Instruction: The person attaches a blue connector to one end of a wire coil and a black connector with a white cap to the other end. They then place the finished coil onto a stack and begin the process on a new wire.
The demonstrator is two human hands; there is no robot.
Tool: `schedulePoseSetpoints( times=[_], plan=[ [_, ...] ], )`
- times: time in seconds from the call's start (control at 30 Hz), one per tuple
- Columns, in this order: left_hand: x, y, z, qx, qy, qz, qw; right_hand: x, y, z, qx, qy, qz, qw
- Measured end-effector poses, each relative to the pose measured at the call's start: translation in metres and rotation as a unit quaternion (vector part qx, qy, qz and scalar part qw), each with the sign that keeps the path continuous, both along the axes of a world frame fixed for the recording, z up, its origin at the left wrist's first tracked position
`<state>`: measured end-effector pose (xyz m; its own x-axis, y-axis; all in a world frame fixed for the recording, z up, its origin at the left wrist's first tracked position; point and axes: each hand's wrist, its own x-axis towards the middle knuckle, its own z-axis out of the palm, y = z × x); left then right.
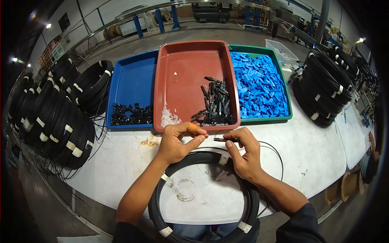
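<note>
My left hand [180, 141], with orange tape round one finger, pinches a small pale piece [206, 135] between thumb and index finger. Just to its right, my right hand [244, 152] holds a slim black connector [220, 139] whose tip points left, apart from the pale piece. A thin black cable [277, 152] curves away to the right of this hand. Below both hands lies a black cable coil [154, 202] bound with white tape. The red tray [194, 60] beyond them holds black connectors [219, 103] and small clear pieces [168, 117].
A blue tray [135, 77] of small black parts stands left of the red one, and a green tray [288, 103] of blue parts [261, 87] right. Stacked cable coils flank the white table [312, 158] at left [60, 125] and right [324, 87].
</note>
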<state>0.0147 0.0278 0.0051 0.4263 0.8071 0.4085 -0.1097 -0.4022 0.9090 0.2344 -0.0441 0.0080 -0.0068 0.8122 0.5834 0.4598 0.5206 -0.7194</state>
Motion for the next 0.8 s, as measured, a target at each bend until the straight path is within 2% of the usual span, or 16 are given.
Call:
schedulePoseSetpoints(
  times=[0.27,0.43,0.63,0.8],
  plan=[
    [-0.0065,-0.0038,-0.0050,0.076,0.000,0.024,0.997,0.0000,0.0025,-0.0013,0.022,-0.017,0.009,1.000],
    [-0.0066,-0.0031,-0.0048,0.106,0.047,0.011,0.993,-0.0001,0.0019,-0.0029,0.019,-0.019,0.015,1.000],
    [-0.0049,-0.0040,-0.0015,0.061,0.049,-0.004,0.997,0.0003,0.0042,-0.0066,0.053,-0.031,0.014,0.998],
    [-0.0036,-0.0040,-0.0022,0.114,0.068,0.014,0.991,0.0006,0.0049,-0.0076,0.069,-0.051,0.006,0.996]
  ],
)
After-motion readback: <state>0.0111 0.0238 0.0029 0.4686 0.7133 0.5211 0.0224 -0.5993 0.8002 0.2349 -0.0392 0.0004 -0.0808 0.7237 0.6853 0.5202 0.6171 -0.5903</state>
